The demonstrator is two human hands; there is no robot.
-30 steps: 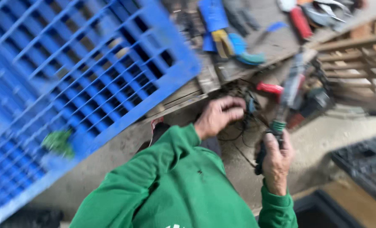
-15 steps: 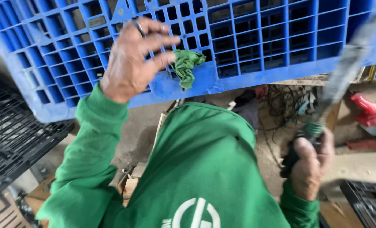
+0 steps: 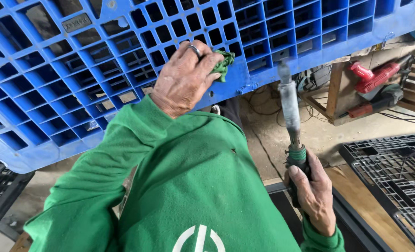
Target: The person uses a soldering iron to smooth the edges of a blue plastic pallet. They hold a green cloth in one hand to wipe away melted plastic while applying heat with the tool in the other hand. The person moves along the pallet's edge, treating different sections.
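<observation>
The left hand (image 3: 185, 77) presses a green rag (image 3: 223, 64) with closed fingers against the blue pallet (image 3: 76, 70) at twelve o'clock, while the right hand (image 3: 313, 193) at four o'clock grips a blurred, perhaps heat-gun-like tool (image 3: 291, 116).

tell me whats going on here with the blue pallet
A person in a green sweatshirt leans over a blue plastic pallet. The left hand presses a green rag against the pallet's lower edge. The right hand grips a long metal-barrelled tool, its tip pointing up toward the same edge, not touching it. Red power tools lie in a wooden frame behind, and a black pallet sits at the right.
</observation>
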